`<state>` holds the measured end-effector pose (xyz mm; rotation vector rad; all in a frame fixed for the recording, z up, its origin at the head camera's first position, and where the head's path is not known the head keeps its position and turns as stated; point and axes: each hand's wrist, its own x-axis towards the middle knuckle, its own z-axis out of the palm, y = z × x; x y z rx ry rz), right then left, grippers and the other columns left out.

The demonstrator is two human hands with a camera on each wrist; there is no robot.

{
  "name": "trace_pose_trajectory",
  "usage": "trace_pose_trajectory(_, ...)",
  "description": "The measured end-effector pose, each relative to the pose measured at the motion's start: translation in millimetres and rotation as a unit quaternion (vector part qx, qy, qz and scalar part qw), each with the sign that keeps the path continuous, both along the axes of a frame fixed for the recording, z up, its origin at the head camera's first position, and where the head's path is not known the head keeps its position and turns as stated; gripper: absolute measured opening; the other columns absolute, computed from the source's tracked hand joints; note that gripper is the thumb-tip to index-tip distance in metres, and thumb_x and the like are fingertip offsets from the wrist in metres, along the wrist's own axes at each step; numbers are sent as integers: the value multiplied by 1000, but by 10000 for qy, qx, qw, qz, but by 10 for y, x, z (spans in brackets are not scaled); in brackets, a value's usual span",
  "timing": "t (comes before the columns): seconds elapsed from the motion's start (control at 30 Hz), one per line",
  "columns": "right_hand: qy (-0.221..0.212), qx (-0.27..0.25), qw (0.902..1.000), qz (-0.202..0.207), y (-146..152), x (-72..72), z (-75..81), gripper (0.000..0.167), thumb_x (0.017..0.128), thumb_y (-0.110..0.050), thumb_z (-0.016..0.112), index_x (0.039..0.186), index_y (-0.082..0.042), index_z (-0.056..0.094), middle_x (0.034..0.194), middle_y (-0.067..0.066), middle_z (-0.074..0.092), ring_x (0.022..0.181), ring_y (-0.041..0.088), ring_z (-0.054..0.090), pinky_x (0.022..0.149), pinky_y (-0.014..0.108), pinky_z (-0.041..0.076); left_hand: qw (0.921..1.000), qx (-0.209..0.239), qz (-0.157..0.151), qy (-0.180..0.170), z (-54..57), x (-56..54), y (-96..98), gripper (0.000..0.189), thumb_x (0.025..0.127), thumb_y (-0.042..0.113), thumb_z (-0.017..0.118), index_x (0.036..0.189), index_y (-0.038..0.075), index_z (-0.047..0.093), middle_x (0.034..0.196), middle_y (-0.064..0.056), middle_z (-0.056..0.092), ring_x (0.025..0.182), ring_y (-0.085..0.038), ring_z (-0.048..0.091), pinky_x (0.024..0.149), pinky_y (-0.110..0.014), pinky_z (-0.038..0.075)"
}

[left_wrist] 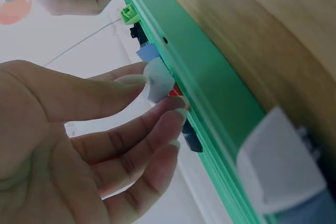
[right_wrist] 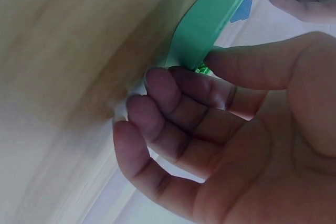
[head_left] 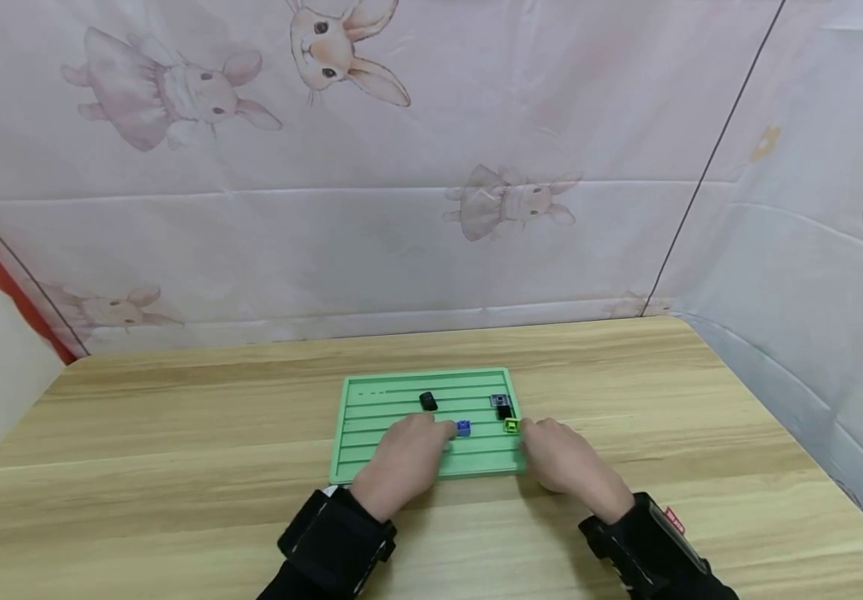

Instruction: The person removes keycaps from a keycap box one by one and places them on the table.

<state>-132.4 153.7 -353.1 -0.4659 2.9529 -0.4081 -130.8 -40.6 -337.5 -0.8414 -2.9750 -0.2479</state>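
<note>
A green ridged tray (head_left: 371,408) lies on the table beneath both hands. My left hand (head_left: 409,454) is over the tray's middle, and its thumb and fingers pinch a small whitish rounded toy piece (left_wrist: 160,80). Next to its fingertips sits a blue block (head_left: 464,428), and a bit of red (left_wrist: 176,92) shows behind the whitish piece. At the tray's right side, my right hand (head_left: 557,454) grips the edge between thumb and curled fingers. A yellow-green block (head_left: 511,426) lies just inside that edge, close to the right thumb.
Toward the back of the tray are a black piece (head_left: 428,402), a grey-blue block (head_left: 499,401) and another black block (head_left: 504,412). A larger white piece (left_wrist: 281,166) appears in the left wrist view. The wooden table (head_left: 199,425) meets a rabbit-print cloth (head_left: 371,258) behind.
</note>
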Motion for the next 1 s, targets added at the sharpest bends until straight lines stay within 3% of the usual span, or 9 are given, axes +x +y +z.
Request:
trace_pose_trajectory(0.2, -13, -1, 10000, -20, -4, -6, -10, 14, 87, 0, 53, 97, 10, 56, 74, 15, 55, 59, 19, 46, 51, 31, 40, 9998, 43, -42, 214, 30, 42, -77, 28, 77, -7, 61, 96, 10, 69, 77, -5, 61, 68, -16, 55, 57, -25, 44)
trace_pose_trajectory(0.37, -50, -12, 10000, -45, -6, -7, -18, 14, 88, 0, 53, 98, 10, 56, 74, 14, 55, 58, 18, 46, 51, 31, 40, 9987, 178, -169, 439, 47, 116, -167, 20, 82, -4, 58, 92, 10, 68, 75, -4, 60, 67, -16, 55, 53, -22, 43)
trace_pose_trajectory(0.6, -65, -6, 10000, -47, -4, -4, -23, 14, 88, 0, 52, 97, 10, 56, 73, 14, 55, 58, 18, 46, 51, 30, 40, 9967, 302, -349, 674, 63, 259, -266, 25, 76, -9, 59, 87, 11, 69, 73, -3, 61, 67, -16, 57, 56, -22, 44)
trace_pose_trajectory(1.0, 94, 69, 9999, -36, -6, 13, -5, 9, 87, 1, 53, 92, 8, 56, 73, 14, 54, 60, 19, 46, 52, 32, 40, 9984, 229, -471, 191, 37, 349, -274, 9, 81, 4, 64, 79, 12, 66, 62, 3, 50, 58, -8, 46, 50, -21, 36)
